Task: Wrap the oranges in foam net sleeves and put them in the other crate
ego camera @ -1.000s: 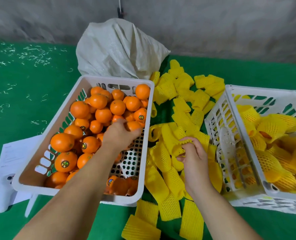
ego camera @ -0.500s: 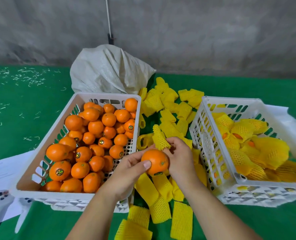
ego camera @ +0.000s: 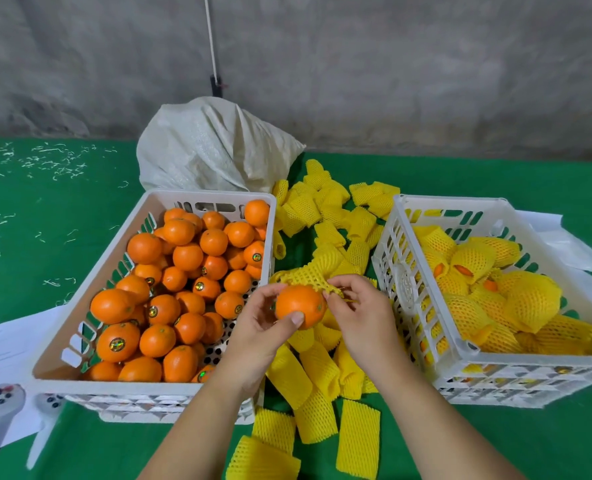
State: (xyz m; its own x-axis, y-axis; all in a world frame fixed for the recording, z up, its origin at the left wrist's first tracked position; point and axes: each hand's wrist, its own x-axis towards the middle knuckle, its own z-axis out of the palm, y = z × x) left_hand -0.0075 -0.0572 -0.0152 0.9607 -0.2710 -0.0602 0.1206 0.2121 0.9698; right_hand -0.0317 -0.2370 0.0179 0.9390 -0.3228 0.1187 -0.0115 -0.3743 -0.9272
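Note:
My left hand (ego camera: 265, 325) grips a bare orange (ego camera: 299, 305) between thumb and fingers, held above the gap between the two crates. My right hand (ego camera: 358, 310) pinches the edge of a yellow foam net sleeve (ego camera: 306, 277) stretched over the orange's far side. The white crate on the left (ego camera: 90, 285) holds several bare oranges. The white crate on the right (ego camera: 422, 317) holds several oranges wrapped in yellow sleeves.
Loose yellow foam sleeves (ego camera: 317, 375) lie piled on the green mat between and in front of the crates. A white woven sack (ego camera: 215, 150) sits behind the left crate. White paper (ego camera: 7, 344) lies under the left crate; a grey wall stands behind.
My left hand lifted an orange out of the left crate and brought it to the middle. My right hand picked up a sleeve and now stretches it over the orange.

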